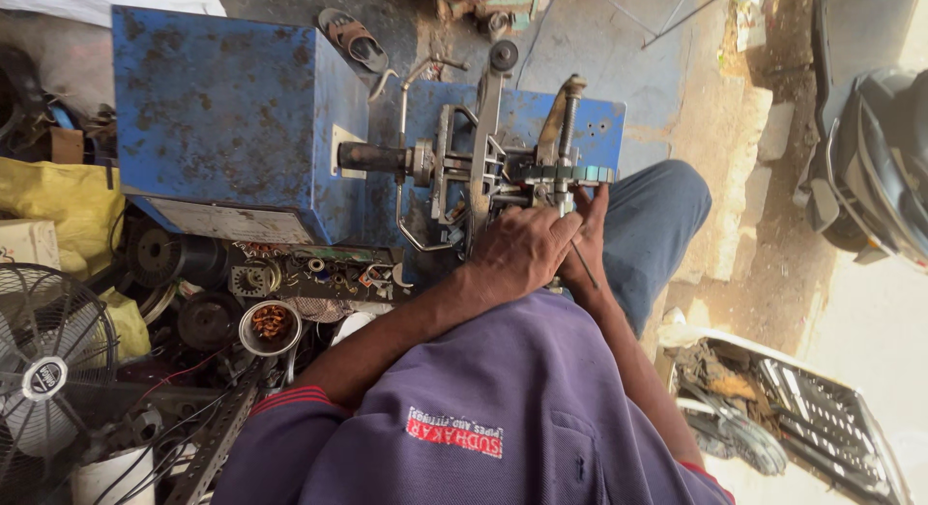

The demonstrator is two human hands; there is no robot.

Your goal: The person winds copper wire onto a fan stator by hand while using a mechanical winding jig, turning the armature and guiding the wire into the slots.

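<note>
A blue machine (232, 118) fills the upper left of the frame; its metal winder (483, 172) juts out at centre. The left hand (517, 254) lies curled against the winder, the right hand (585, 244) fingertips touching it; neither clearly grips

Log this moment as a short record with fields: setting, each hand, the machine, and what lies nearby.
setting: cluttered workshop floor, seen from above the person
left hand: rests on the metal fixture, knuckles up
right hand: fingers stretched to the fixture's right end, a thin wire beside them
machine: worn blue metal box with a dark shaft running to the fixture
nearby left: fan, small bowl holding copper-coloured bits, yellow bag
nearby top: sandal
</note>
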